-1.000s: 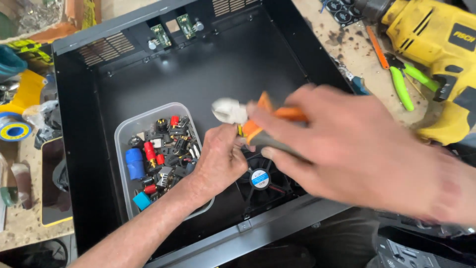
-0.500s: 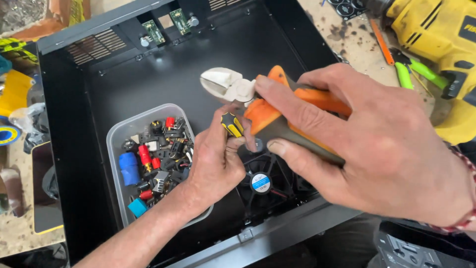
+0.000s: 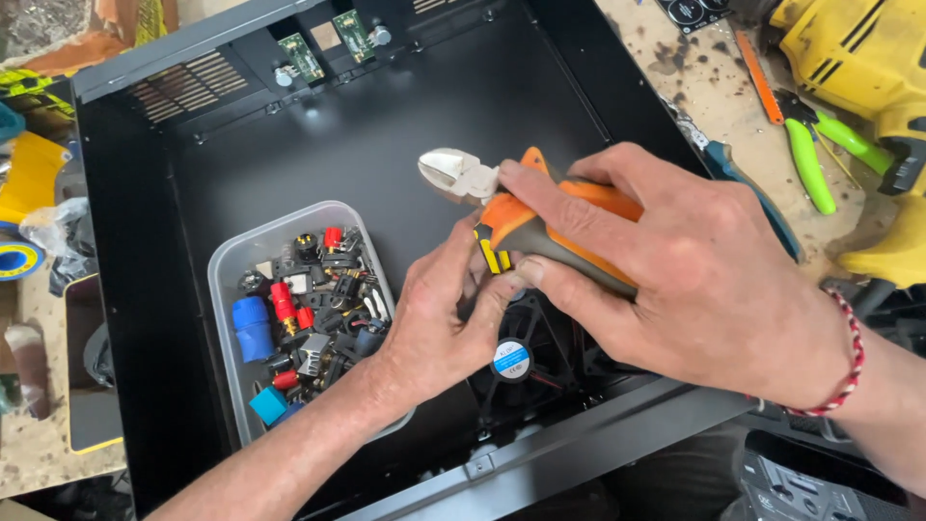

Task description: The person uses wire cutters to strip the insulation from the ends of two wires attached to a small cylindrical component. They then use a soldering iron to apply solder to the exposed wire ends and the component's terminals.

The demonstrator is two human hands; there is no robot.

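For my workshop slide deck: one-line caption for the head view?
Right hand holds orange-handled cutters over a black metal case; left hand rests beside a tub of small parts.

Stained, paint-flecked wooden worktop (image 3: 719, 92) under bright even light; yellow power tool (image 3: 849, 53) and green-handled pliers (image 3: 810, 159) at right edge.

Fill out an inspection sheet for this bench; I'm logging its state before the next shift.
Surface: stained workbench, a black metal case lying open on it.
Job's things: orange-handled cutters; small yellow-and-black part; black fan.
Clutter: clear tub of mixed connectors in the case; green-handled pliers; yellow drill.
Hands: right hand grips the cutters; left hand rests by the fan, fingers at the part.
Cables: nothing seen.
Surroundings: tape roll at left.
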